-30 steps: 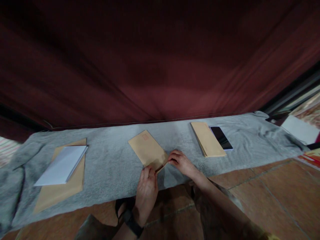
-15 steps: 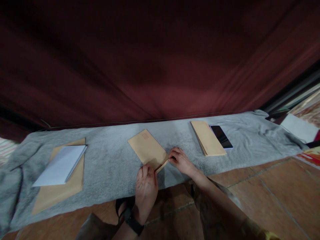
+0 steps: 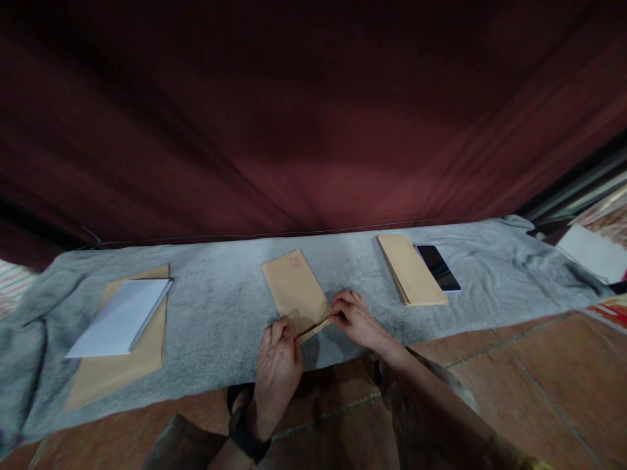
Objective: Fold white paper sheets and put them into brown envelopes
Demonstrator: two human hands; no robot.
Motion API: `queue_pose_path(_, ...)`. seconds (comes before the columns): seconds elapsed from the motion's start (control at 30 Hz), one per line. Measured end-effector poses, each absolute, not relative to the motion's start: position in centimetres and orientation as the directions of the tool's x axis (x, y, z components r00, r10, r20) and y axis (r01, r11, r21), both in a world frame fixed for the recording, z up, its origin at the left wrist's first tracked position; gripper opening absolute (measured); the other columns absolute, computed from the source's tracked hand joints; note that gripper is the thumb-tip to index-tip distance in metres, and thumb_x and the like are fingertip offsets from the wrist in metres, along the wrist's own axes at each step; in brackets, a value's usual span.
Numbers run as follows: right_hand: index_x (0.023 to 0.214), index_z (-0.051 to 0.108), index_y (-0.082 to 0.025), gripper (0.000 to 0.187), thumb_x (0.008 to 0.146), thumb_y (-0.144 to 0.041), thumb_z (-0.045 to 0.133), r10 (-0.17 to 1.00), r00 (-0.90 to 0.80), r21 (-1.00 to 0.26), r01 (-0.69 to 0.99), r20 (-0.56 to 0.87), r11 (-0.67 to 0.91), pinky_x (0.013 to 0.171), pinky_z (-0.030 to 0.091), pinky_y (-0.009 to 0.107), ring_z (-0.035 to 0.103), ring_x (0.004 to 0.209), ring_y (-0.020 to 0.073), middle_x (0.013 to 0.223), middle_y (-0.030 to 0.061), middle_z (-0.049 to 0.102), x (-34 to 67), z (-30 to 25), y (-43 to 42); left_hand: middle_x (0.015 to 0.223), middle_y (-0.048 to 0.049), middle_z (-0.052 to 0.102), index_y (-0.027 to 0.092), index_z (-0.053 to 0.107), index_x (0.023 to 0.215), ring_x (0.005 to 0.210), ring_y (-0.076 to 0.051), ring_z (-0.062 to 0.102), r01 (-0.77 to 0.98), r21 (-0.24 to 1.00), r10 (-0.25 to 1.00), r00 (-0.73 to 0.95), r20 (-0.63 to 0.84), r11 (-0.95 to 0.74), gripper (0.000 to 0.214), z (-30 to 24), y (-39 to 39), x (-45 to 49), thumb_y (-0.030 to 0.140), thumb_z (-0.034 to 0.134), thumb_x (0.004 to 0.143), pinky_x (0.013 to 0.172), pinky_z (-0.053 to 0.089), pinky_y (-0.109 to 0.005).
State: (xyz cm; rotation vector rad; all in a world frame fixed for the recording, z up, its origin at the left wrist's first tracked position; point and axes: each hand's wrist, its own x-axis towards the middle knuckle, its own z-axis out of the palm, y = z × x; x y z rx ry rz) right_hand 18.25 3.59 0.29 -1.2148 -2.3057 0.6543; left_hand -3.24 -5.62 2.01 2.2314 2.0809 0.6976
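A brown envelope (image 3: 294,290) lies on the grey towel (image 3: 220,313) in front of me, a red mark near its far end. My left hand (image 3: 275,365), a dark watch at the wrist, pinches the envelope's near edge with curled fingers. My right hand (image 3: 353,318) grips the near right corner of the same envelope, fingers bent over its flap. The near end looks slightly lifted off the towel.
On the left, a white paper stack (image 3: 122,316) rests on brown envelopes (image 3: 115,365). To the right lie a stack of brown envelopes (image 3: 410,277) and a black phone (image 3: 438,266). A dark red curtain (image 3: 313,130) hangs behind. Tiled floor (image 3: 539,372) lies nearer me.
The envelope has turned a little, its far end swinging to the right. My left hand has slid slightly left along the near edge. My right hand has stayed at the corner.
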Motion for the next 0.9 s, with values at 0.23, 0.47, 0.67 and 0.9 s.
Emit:
queue_pose_path(0.23, 0.09, 0.067, -0.022, 0.007, 0.087, -0.018, 0.073, 0.82, -0.554, -0.613, 0.6, 0.145, 0.514, 0.095, 0.041, 0.04, 0.056, 0.107, 0.0217, 0.112, 0.0043, 0.062, 18.8, 1.3, 3.5, 0.101, -0.0094, 0.065, 0.019, 0.064, 0.093, 0.095, -0.027, 0.059, 0.967, 0.222, 0.949, 0.05, 0.312, -0.124, 0.014, 2.8, -6.3, -2.9, 0.027, 0.054, 0.095, 0.083, 0.049, -0.042)
queue_pose_path(0.47, 0.102, 0.068, -0.024, 0.026, 0.079, -0.022, 0.081, 0.763, -0.639, -0.597, 0.576, 0.098, 0.559, 0.103, 0.042, 0.043, 0.053, 0.117, 0.0245, 0.123, 0.0052, 0.061, 19.8, 2.3, 3.2, 0.119, -0.0129, 0.067, 0.017, 0.061, 0.115, 0.107, -0.028, 0.062, 0.926, 0.212, 0.897, 0.214, 0.386, -0.312, 0.026, 1.6, -6.3, -2.2, 0.03, 0.059, 0.093, 0.09, 0.052, -0.043)
queue_pose_path(0.67, 0.116, 0.068, -0.025, 0.038, 0.08, -0.02, 0.079, 0.724, -0.673, -0.576, 0.534, 0.154, 0.619, 0.113, 0.038, 0.048, 0.046, 0.135, 0.0274, 0.14, 0.0081, 0.057, 19.0, 2.4, 2.6, 0.12, -0.0128, 0.069, 0.016, 0.062, 0.116, 0.112, -0.029, 0.064, 0.923, 0.206, 0.901, 0.235, 0.365, -0.325, 0.024, 1.1, -6.1, -1.7, 0.024, 0.056, 0.094, 0.095, 0.054, -0.045)
queue_pose_path(0.9, 0.144, 0.052, -0.02, 0.06, 0.087, -0.013, 0.067, 0.592, -0.789, -0.6, 0.395, 0.166, 0.695, 0.12, 0.035, 0.042, 0.048, 0.139, 0.0232, 0.148, 0.0104, 0.055, 17.5, 2.3, 1.0, 0.132, -0.0133, 0.067, 0.014, 0.064, 0.121, 0.122, -0.025, 0.064, 0.905, 0.149, 0.877, 0.328, 0.35, -0.398, 0.037, 1.2, -6.6, -1.6, 0.003, 0.046, 0.091, 0.101, 0.054, -0.04)
